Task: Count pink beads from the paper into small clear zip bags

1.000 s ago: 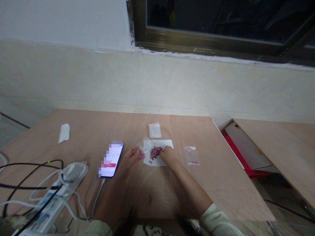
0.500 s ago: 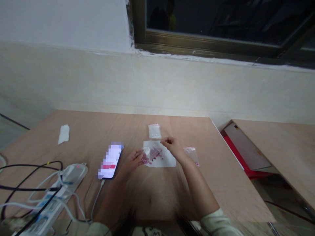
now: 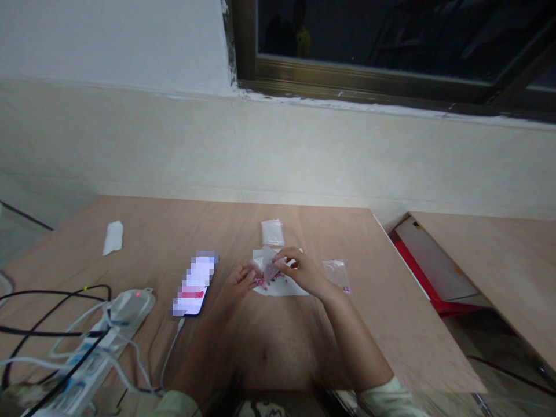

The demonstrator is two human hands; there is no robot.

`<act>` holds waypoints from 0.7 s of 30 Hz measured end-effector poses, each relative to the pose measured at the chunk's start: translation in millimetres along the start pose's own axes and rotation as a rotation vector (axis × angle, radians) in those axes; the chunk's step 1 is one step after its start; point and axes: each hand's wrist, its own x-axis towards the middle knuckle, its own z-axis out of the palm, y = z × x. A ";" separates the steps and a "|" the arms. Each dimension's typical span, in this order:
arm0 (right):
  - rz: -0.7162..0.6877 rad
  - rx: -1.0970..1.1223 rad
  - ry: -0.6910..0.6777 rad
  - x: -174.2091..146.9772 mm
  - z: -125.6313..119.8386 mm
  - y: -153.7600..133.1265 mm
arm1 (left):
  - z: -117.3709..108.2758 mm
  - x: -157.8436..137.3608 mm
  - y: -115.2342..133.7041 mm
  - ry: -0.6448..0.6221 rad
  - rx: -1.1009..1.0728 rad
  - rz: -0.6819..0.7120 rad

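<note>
Holding a small clear bag [image 3: 268,267] between both hands, we work just above a white sheet [image 3: 278,286] strewn with pink beads [image 3: 266,282] at the middle of the tabletop [image 3: 269,347]. Our left hand [image 3: 238,282] pinches the bag's near edge, fingers closed on the plastic, and our right hand [image 3: 302,269] closes thumb and forefinger on its top. We judge that the step goes best if we keep the mouth of the bag over the sheet, so that any bead that slips lands on paper and not on bare wood, and if we grip lightly, since the film is thin and crumples. To the left lies a phone [image 3: 194,283] with its cable, and nearer to us a power strip [image 3: 98,347] tangled in black and white wires. Right of our right hand rests another small bag [image 3: 336,273] with a few pink beads in it, and beyond the sheet a flat stack of empty bags [image 3: 273,231]; a scrap of white paper [image 3: 113,237] sits far left. How many beads are in the held bag, and whether its mouth is open, we cannot make out: the picture is dim and our fingers cover it. Our forearms blur near the lower edge.
</note>
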 end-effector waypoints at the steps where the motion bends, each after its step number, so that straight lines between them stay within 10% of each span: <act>1: 0.014 -0.018 0.003 -2.0 0.4 -1.5 | -0.2 -0.4 2.6 -0.011 0.047 0.014; 21: 0.287 0.146 0.194 -13.6 11.3 10.8 | 5.0 7.4 41.2 -0.039 0.838 0.353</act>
